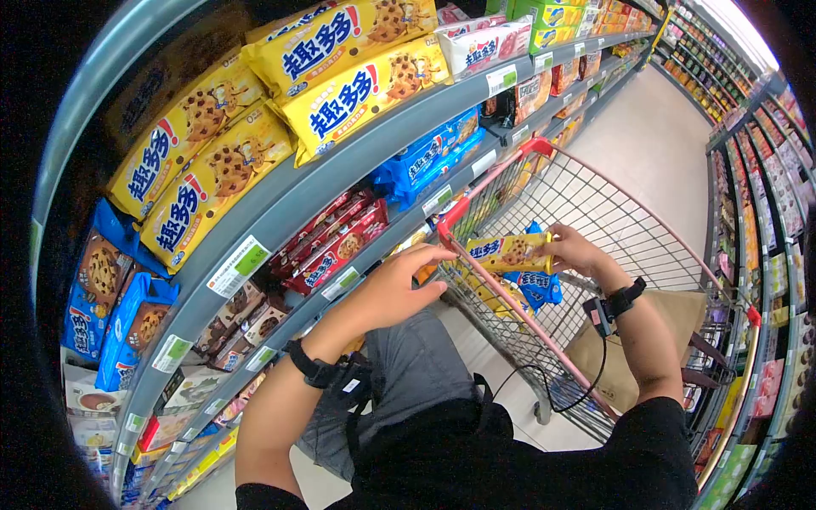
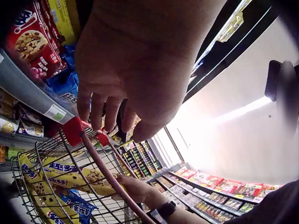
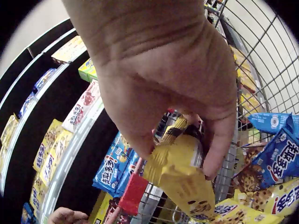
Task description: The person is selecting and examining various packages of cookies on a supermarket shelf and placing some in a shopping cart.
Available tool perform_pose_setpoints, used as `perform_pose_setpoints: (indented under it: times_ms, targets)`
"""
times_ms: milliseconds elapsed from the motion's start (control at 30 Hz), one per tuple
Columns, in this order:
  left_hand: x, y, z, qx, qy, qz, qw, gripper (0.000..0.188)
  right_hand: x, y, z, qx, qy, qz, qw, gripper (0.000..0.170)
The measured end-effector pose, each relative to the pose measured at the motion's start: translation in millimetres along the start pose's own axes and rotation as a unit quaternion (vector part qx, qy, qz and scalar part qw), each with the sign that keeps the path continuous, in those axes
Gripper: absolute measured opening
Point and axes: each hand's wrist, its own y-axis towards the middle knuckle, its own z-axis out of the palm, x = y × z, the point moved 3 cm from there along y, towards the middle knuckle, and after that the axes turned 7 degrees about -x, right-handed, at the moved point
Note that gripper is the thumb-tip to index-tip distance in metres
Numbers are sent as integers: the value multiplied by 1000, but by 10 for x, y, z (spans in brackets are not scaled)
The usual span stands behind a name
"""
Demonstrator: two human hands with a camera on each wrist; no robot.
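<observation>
My right hand (image 1: 575, 251) pinches one end of a yellow cookie packet (image 1: 508, 253) over the cart; in the right wrist view thumb and fingers grip the packet (image 3: 180, 172) at its end. Beneath it, a blue packet (image 1: 541, 291) and more yellow packets (image 3: 261, 200) lie in the cart. The left hand (image 1: 395, 285) hovers beside the cart's red corner (image 1: 453, 217), its fingers extended and holding nothing. In the left wrist view the left hand (image 2: 135, 70) is above the cart rim (image 2: 100, 163).
Shelves with yellow packets (image 1: 365, 93), red packets (image 1: 336, 242) and blue packets (image 1: 433, 153) run along the left. A brown bag (image 1: 629, 340) stands in the cart's near part. An aisle floor (image 1: 650, 127) and another stocked shelf (image 1: 765, 204) lie beyond it.
</observation>
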Motion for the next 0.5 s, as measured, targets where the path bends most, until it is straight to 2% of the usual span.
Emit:
perform_pose_setpoints:
  times_ms: [67,133,167,267,300,367,500]
  targets:
    - [69,-63,-18,4,-3,-5,1000,42,-74,-30,64,9,-5,9,1000,53]
    - [100,-112,-38,4,-9,-15,1000,41,-153,-111,140,59,-96,94,989,60]
    - [112,-128,-47,6,-14,-23,1000,41,-287,-39,141,130,-121,110,978,64]
    - [134,-183,-46,6,-18,-30,999,39,-593,9,178,205,-249,132,937,62]
    - [127,-201,-46,3,-18,-31,999,39,-763,55,186,219,-284,92,929,55]
    - [101,-234,-54,5,-10,-32,999,39,-865,62,190,239,-368,154,885,57]
    - [113,-284,-75,15,-17,-48,999,39,-1127,56,171,302,-396,160,853,55]
